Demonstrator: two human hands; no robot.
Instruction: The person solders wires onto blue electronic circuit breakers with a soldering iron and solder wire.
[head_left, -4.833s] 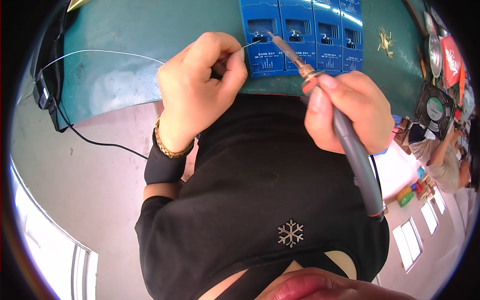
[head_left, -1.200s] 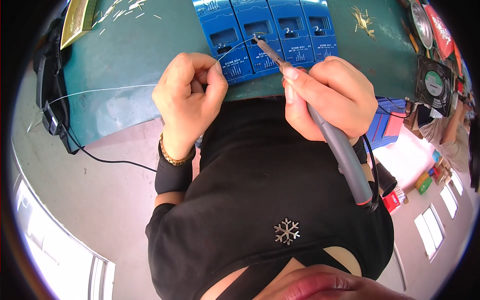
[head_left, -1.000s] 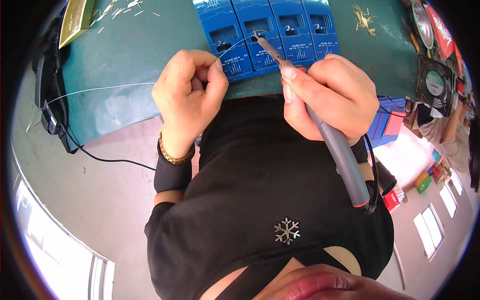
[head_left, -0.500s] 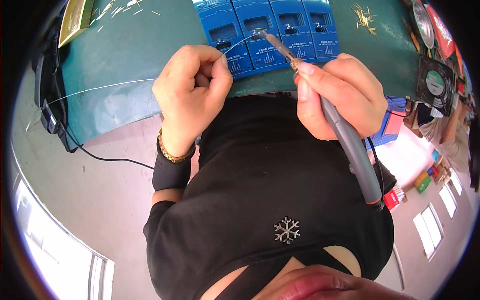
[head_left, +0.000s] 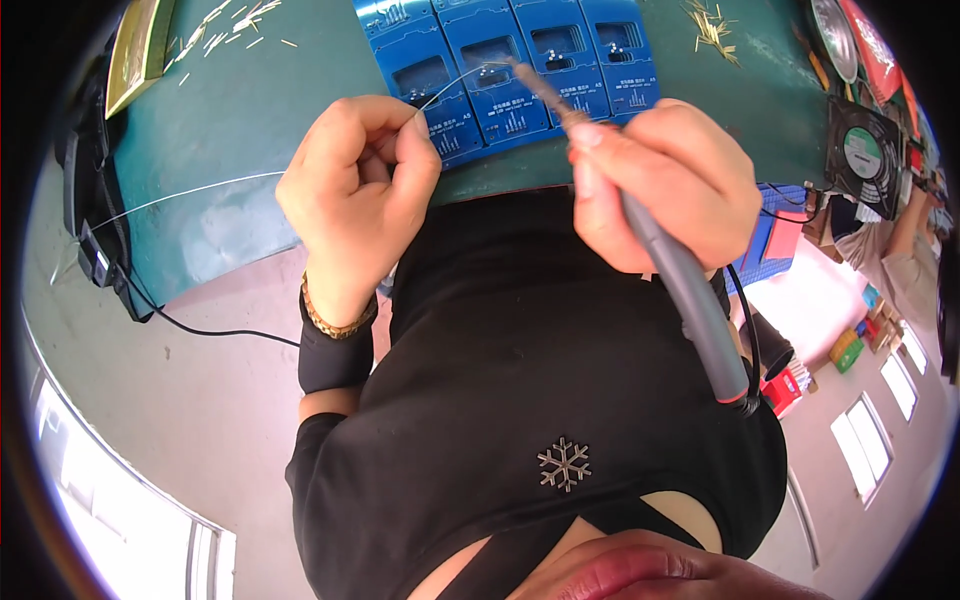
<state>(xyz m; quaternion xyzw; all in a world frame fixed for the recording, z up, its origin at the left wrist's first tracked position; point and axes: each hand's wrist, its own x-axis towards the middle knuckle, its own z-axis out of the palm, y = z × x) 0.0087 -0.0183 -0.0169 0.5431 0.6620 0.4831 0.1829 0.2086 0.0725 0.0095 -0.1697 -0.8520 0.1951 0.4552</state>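
My left hand [head_left: 358,195] is closed, thumb and forefinger pinching a thin silvery solder wire [head_left: 452,84]. The wire's short end reaches up over the blue circuit boards [head_left: 515,122], and its long end trails off left across the table edge. In my right hand [head_left: 672,185] is a grey soldering iron [head_left: 676,275], gripped like a pen with its cord hanging from the back end. Its tip and the wire's end come together at the second board from the left, near small parts below a rectangular cut-out. Whether they touch the board cannot be made out.
The boards lie joined in a row on a green table mat [head_left: 235,120]. Loose metal pins [head_left: 228,30] lie at the far left near a yellowish tray [head_left: 138,55]; another pile of pins [head_left: 712,35] lies at the far right. A black fan [head_left: 863,155] stands at the right edge.
The whole picture has shifted slightly left. Both hands keep their grips, and the iron tip sits a little farther right relative to the same board.
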